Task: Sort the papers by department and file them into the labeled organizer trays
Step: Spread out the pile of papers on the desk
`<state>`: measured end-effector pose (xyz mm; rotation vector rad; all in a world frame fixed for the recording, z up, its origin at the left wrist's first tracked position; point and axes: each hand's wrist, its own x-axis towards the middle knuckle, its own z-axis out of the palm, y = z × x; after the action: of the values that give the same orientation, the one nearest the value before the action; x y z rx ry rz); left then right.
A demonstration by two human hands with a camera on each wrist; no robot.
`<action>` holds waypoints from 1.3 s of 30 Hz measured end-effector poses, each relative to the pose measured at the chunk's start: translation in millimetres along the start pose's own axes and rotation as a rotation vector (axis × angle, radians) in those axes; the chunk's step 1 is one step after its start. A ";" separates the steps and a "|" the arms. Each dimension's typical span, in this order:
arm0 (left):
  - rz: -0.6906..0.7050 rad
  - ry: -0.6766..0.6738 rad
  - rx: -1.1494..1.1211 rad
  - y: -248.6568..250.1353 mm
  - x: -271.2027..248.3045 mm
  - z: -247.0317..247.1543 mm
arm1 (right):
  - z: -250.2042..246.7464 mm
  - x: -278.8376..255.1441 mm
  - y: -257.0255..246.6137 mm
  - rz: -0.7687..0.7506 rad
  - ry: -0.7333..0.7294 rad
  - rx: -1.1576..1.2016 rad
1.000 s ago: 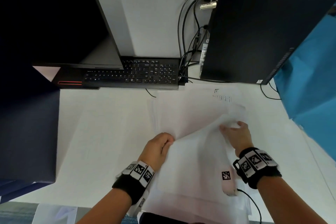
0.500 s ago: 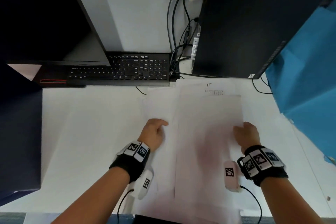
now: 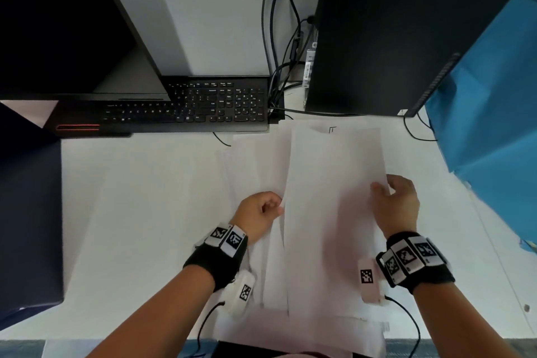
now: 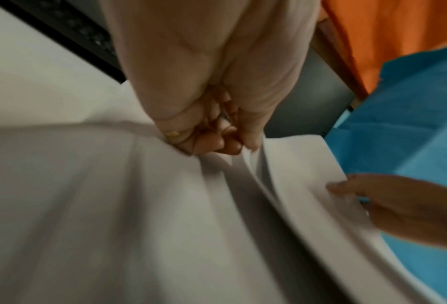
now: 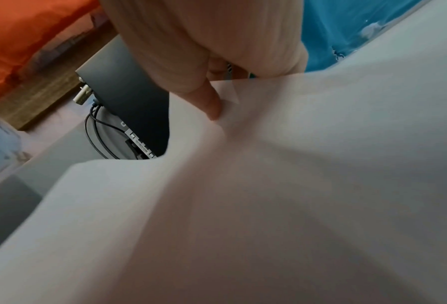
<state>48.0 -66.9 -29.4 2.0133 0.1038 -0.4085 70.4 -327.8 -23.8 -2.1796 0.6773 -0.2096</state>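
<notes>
Several white papers [image 3: 255, 163] lie overlapping on the white desk [image 3: 130, 212]. One top sheet [image 3: 331, 197] lies over the pile, slightly raised. My right hand [image 3: 398, 203] pinches its right edge, thumb on top [image 5: 212, 102]. My left hand [image 3: 263, 209] is at the sheet's left edge with fingers curled. In the left wrist view its thumb and fingers [image 4: 217, 139] pinch the lifted edge of that sheet [image 4: 295, 164]. A sheet farther back shows a small printed mark [image 3: 332, 130]. No labeled tray is in view.
A black keyboard [image 3: 203, 104] and monitor [image 3: 58, 23] stand at the back left. A black computer tower [image 3: 392, 32] with cables [image 3: 279, 52] stands at the back right. Blue cloth [image 3: 494, 125] hangs on the right, and a dark panel [image 3: 29, 212] borders the left.
The top sheet, curled up a second ago, now lies flatter and further right. My right hand has moved right along with it. My left hand stays at the left edge.
</notes>
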 end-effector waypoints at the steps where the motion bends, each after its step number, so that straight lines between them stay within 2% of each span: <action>1: 0.032 -0.001 0.008 -3.5 -6.0 -2.7 | -0.2 0.9 -0.7 0.015 -0.024 0.045; 5: 0.048 0.045 -0.108 -23.8 -22.8 -17.2 | 2.0 4.7 -3.8 0.101 -0.220 0.292; 8: 0.053 0.083 -0.173 -31.9 -30.8 -24.6 | 8.4 4.0 -6.1 0.227 -0.398 0.409; 12: 0.029 -0.016 -0.121 -34.2 -35.1 -30.6 | 13.1 7.9 -7.8 0.221 -0.553 0.315; 17: -0.051 0.229 0.058 -29.6 -0.6 -50.1 | 13.4 13.9 -2.5 0.154 -0.652 0.113; 21: -0.159 0.269 0.096 -15.5 35.3 -62.1 | 14.2 9.5 -2.8 0.168 -0.660 0.152; 23: -0.164 0.304 0.064 -11.9 47.6 -65.9 | 16.9 8.0 -1.6 0.134 -0.640 0.142; 27: -0.099 0.391 -0.093 -3.3 61.0 -70.5 | 26.2 6.9 -3.2 0.107 -0.604 0.126; 29: -0.042 0.426 -0.085 0.5 61.1 -72.0 | 28.8 7.6 -5.3 0.102 -0.589 0.146; 32: 0.083 0.387 -0.142 4.8 51.0 -73.0 | 29.4 12.8 -8.3 0.158 -0.554 0.223; 34: 0.079 0.366 -0.264 6.0 40.8 -71.2 | 28.9 16.0 -12.4 0.178 -0.556 0.268; 39: -0.100 0.292 -0.871 8.9 28.1 -63.1 | 33.2 15.7 -22.3 0.220 -0.613 0.287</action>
<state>91.7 -18.4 -5.3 1.1916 0.4789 -0.0881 104.7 -302.5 -29.6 -1.7406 0.4875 0.4371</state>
